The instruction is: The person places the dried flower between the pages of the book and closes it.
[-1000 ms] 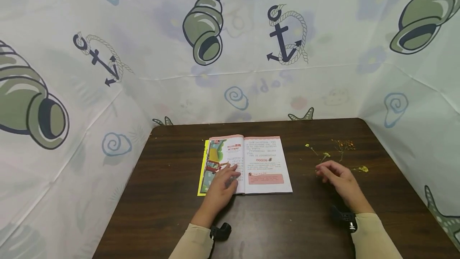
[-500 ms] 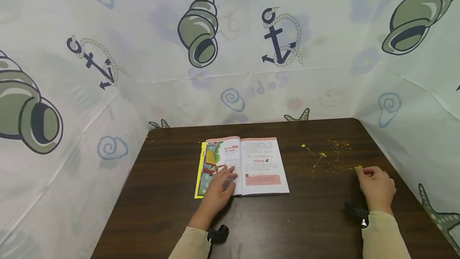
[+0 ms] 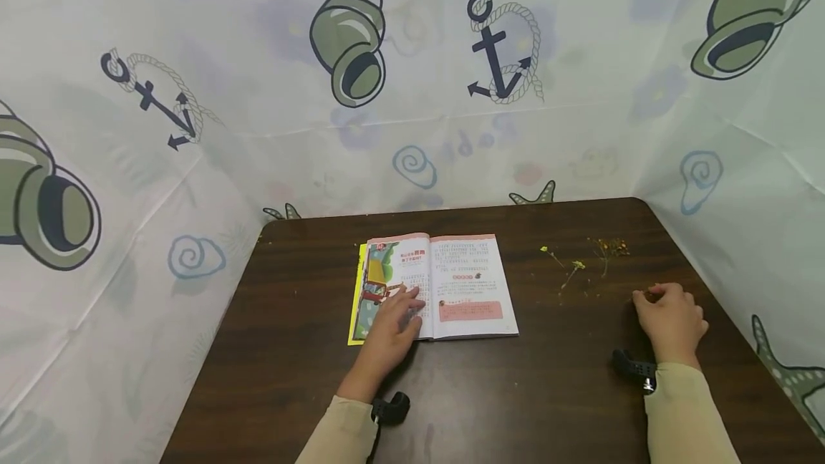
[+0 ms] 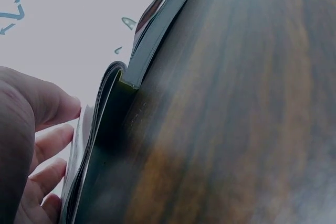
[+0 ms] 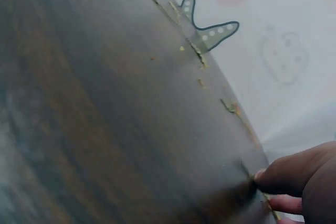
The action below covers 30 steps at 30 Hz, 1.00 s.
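My left hand (image 3: 389, 321) is just resting loose on the open book (image 3: 473, 285), and my right hand (image 3: 672, 317) has a skinny stem (image 5: 245, 170) pinched near some yellowish sprigs (image 3: 577, 265).

A book (image 3: 473, 292) lies near the middle of a table (image 3: 271, 378), a left hand (image 3: 389, 324) on its left page (image 3: 409, 256), while three flower sprigs (image 3: 578, 265) lie to its right, beyond and left of a right hand (image 3: 672, 317) holding a fourth sprig (image 5: 243, 168), with cloth (image 3: 451, 163) behind the table and along both sides.
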Motion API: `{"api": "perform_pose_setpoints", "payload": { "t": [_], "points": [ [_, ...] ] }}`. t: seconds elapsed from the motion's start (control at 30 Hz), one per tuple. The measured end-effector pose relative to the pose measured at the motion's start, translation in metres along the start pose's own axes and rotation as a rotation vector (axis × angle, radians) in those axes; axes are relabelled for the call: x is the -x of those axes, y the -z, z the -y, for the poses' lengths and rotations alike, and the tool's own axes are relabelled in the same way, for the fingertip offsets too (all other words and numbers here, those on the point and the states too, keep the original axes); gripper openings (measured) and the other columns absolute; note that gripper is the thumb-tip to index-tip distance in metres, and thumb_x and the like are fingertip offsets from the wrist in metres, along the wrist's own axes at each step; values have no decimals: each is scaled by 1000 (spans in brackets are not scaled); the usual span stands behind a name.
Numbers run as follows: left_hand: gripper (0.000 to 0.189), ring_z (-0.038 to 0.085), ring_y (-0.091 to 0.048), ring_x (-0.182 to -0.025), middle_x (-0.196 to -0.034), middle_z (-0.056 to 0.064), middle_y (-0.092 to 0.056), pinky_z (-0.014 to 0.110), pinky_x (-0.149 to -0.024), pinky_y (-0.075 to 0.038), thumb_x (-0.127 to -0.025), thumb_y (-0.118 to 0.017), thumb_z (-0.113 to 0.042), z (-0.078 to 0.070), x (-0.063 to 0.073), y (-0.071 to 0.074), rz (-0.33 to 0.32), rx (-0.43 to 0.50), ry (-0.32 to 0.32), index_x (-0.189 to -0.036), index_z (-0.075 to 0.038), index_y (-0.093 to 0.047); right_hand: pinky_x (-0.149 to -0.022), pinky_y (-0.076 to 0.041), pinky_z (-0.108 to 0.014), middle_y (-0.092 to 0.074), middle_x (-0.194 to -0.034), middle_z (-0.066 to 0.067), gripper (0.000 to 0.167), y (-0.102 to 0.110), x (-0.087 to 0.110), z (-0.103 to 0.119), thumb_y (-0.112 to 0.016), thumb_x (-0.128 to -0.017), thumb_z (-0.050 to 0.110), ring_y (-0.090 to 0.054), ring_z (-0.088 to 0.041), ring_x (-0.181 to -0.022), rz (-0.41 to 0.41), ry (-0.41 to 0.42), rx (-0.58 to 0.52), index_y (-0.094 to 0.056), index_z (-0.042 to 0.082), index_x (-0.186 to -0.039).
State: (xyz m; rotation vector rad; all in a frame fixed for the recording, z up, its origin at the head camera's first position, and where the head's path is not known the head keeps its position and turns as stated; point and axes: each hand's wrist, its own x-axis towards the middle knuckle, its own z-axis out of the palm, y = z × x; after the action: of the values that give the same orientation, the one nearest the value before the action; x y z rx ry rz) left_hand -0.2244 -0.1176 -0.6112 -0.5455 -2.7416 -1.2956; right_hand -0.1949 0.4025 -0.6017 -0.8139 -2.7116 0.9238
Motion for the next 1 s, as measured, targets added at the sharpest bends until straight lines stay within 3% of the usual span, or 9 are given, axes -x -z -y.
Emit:
{"api": "perform_pose_setpoints", "payload": {
  "t": [0.2, 0.33, 0.47, 0.6, 0.73, 1.0],
  "points": [
    [28, 32, -35, -165, -167, 1, -55, 64, -132, -31, -106, -70, -17, -3, -4, 4, 10, 4, -11, -133, -16, -73, -103, -32, -73, -69, -117, -32, 47, 4, -4, -2, -53, -110, 31, -61, -51, -104, 0, 7, -54, -62, -2, -142],
    [28, 33, -35, -165, -167, 2, -55, 65, -131, -31, -106, -69, -17, -1, -4, 3, 13, -2, -19, -134, -15, -73, -106, -33, -72, -71, -107, -29, 49, 6, -2, -1, -59, -109, 35, -63, -45, -95, 5, 6, -46, -62, -2, -141],
    [29, 34, -35, -166, -167, 2, -55, 66, -131, -31, -106, -69, -18, 0, -2, 2, 16, 5, -14, -135, -15, -72, -86, -42, -58, -69, -93, -21, 45, 6, -1, 0, -63, -109, 33, -61, -36, -80, 1, 39, -2, -66, -1, -138],
    [29, 33, -34, -166, -167, 1, -55, 65, -131, -30, -106, -69, -18, -1, -2, 2, 13, 12, -7, -135, -15, -72, -67, -37, -41, -63, -87, -14, 35, 8, -2, 1, -60, -109, 27, -55, -30, -74, -18, 66, 7, -73, 3, -131],
    [29, 30, -33, -167, -168, -1, -54, 64, -132, -30, -107, -69, -20, -2, -2, 2, 20, 7, 6, -135, -16, -72, -65, -37, -39, -61, -88, -14, 34, 8, -4, 0, -59, -109, 26, -53, -30, -76, -36, 77, 0, -74, 3, -128],
    [28, 29, -33, -167, -168, -3, -54, 63, -133, -29, -107, -68, -20, -1, -2, 3, 32, 12, 23, -135, -17, -71, -63, -36, -38, -61, -78, -12, 35, -1, -6, -4, -71, -105, 32, -52, -28, -70, -81, 149, 25, -76, 3, -123]
  ]
}}
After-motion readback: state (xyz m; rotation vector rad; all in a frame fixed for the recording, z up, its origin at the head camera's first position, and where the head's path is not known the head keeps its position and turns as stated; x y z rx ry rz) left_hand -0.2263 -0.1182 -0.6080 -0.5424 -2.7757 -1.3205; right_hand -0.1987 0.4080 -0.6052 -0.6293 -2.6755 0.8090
